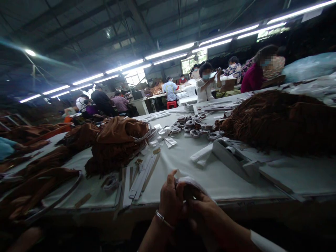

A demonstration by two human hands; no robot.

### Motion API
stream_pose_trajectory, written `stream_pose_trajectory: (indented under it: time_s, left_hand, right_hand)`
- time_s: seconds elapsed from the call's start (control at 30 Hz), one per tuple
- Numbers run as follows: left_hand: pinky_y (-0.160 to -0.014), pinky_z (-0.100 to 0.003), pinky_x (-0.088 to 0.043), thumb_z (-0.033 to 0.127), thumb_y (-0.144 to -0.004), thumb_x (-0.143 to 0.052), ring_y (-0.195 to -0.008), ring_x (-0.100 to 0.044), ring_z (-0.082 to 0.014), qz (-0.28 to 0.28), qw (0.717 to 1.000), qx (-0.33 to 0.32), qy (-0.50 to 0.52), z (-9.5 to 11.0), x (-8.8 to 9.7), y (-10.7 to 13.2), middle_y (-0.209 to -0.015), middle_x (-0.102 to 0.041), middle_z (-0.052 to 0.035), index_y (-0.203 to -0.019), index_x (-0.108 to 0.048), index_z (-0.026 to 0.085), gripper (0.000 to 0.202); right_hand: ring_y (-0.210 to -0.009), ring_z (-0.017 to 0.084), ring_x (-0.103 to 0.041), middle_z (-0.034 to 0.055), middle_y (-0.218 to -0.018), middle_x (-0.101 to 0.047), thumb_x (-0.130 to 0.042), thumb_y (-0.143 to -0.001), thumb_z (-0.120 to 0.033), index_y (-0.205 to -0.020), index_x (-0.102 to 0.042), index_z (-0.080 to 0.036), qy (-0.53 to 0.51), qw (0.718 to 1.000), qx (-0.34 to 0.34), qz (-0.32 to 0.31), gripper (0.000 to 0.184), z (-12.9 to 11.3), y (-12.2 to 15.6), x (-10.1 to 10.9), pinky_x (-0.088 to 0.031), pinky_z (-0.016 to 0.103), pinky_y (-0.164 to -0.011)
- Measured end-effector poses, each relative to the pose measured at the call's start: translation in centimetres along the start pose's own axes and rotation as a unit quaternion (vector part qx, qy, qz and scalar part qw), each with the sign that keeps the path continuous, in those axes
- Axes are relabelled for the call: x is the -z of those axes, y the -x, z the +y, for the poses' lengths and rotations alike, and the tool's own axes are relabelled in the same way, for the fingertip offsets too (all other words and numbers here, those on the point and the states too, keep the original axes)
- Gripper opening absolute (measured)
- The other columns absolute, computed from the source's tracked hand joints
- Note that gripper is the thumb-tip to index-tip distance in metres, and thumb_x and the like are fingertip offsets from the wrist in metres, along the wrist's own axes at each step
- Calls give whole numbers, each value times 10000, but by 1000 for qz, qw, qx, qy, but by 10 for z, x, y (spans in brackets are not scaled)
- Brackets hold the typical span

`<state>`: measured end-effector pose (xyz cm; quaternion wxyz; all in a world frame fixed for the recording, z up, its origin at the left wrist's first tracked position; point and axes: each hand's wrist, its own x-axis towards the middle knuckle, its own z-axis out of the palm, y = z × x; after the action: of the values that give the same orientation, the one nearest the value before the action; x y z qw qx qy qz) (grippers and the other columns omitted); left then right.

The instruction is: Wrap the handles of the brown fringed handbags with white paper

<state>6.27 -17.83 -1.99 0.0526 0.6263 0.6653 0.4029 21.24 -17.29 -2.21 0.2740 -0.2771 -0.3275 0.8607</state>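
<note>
At the table's front edge, my left hand (171, 196) and my right hand (204, 206) both hold a coiled strap (193, 181) with a whitish wrapping round its outside. My left fingers are closed on its left side, and the left thumb points up. On the other side, my right fingers curl into the loop. The lower part of the coil is hidden by my hands. Beyond it on the table lie several similar wrapped coils (194, 133) and white paper strips (168, 138).
A grey tape dispenser (231, 157) stands right of my hands. Brown fringed bags (118, 140) are stacked at left, with a large brown fringed heap (283, 122) at right. Flat straps (139, 180) lie near the front edge. Several people work beyond the table; another person's arm (10, 147) reaches in at left.
</note>
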Motion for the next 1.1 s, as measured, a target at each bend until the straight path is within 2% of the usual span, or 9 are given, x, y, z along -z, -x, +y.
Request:
stream_pose_trajectory:
  time_s: [0.13, 0.33, 0.43, 0.53, 0.77, 0.83, 0.9, 1.0, 1.1]
  left_hand:
    - [-689, -340, -543, 486, -1018, -335, -750, -678, -224, 15, 999, 35, 3, 1, -2, 5, -851, -699, -97, -1318, -525, 92, 530]
    - [-663, -316, -512, 594, -988, -366, -741, -652, -221, 14, 981, 140, 132, 7, -8, 10, -812, -666, -67, -1381, -458, 48, 679]
    - [-637, -271, -480, 599, -978, -412, -705, -598, -178, -34, 965, 137, 221, 14, -4, 10, -793, -641, -36, -1126, -624, 133, 533]
    - [-631, -253, -454, 581, -962, -469, -671, -545, -153, -33, 960, 138, 240, 19, -1, 9, -738, -604, -16, -902, -649, 159, 462]
    - [-561, -225, -428, 527, -920, -539, -608, -505, -135, 27, 946, 171, 274, 18, -5, 2, -658, -569, 5, -843, -654, 157, 396]
    - [-557, -218, -428, 517, -911, -549, -602, -498, -128, 30, 941, 177, 288, 18, -5, 0, -653, -559, 12, -818, -643, 158, 382]
    - [-538, -212, -424, 516, -905, -552, -584, -491, -120, 17, 932, 187, 310, 18, -4, 0, -640, -540, 23, -807, -631, 160, 377]
    - [-500, -208, -415, 529, -894, -551, -553, -490, -115, 5, 918, 203, 341, 18, -2, 0, -629, -524, 32, -816, -619, 160, 383]
    - [-527, -210, -422, 497, -901, -545, -575, -495, -112, 6, 919, 194, 344, 18, -2, 1, -643, -539, 23, -794, -615, 155, 365]
  right_hand:
    - [-352, 77, -457, -26, -461, -548, -742, -768, -467, -742, -649, -133, -53, 995, -21, -77, 348, 5, -9, 1, -376, 188, -397]
    - [-335, 79, -401, -71, -388, -437, -763, -754, -554, -696, -592, -182, -119, 980, -87, -137, 413, 14, -10, 7, -323, 182, -375]
    - [-366, 78, -425, -61, -413, -457, -733, -801, -537, -714, -591, -184, -140, 974, -91, -156, 391, 17, -12, 13, -343, 177, -407]
    - [-406, 84, -477, -32, -454, -509, -710, -811, -552, -766, -636, -162, -133, 976, -83, -149, 399, 14, -10, 14, -381, 180, -441]
    - [-399, 104, -498, 8, -590, -627, -629, -878, -571, -1097, -672, -169, 77, 996, -5, -34, 460, 0, 10, 3, -418, 207, -410]
    - [-513, 156, -605, 73, -829, -721, -608, -885, -593, -1343, -575, -215, 192, 979, 63, -8, 594, -6, 19, 7, -492, 257, -462]
    - [-887, 268, -713, 161, -1201, -697, -592, -898, -580, -1471, -485, -246, 319, 935, 153, -9, 672, -16, 31, 17, -589, 374, -730]
    - [-1417, 361, -421, 138, -1572, -424, -663, -874, -484, -1524, -430, -280, 445, 872, 188, -74, 720, -37, 44, 33, -391, 514, -1121]
    - [-1419, 362, -421, 144, -1563, -439, -763, -788, -330, -1538, -402, -267, 520, 826, 191, -107, 835, -52, 38, 36, -406, 510, -1110]
